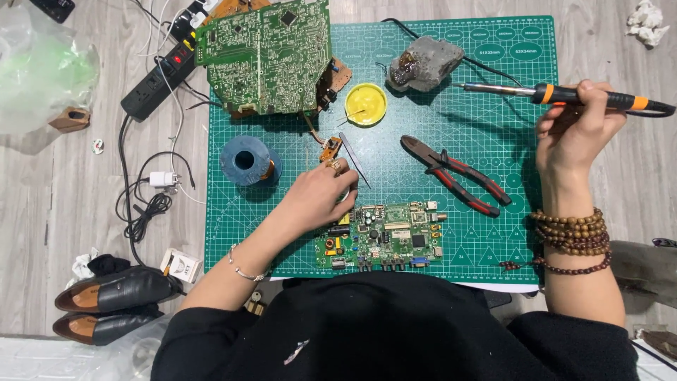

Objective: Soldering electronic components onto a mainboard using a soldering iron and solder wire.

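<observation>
At right of the frame the right hand (575, 130) grips a soldering iron (564, 94) — the left hand (317, 197), mid-frame, pinches tweezers (355, 161) just above a small green circuit board (384, 236).

Green gridded cutting mat (493, 233) spread over pale wood-plank floor (84, 226). On the mat: small green circuit board (384, 240) at the near edge, red-handled pliers (455, 175) to its right, blue solder spool (245, 161) at left, yellow flux tin (366, 104) and grey lump of rosin (424, 63) farther back, large green circuit board (264, 56) overhanging the far left corner. On the floor left of the mat: black power strip (159, 74), tangled cables (144, 212), black shoes (113, 300).
</observation>
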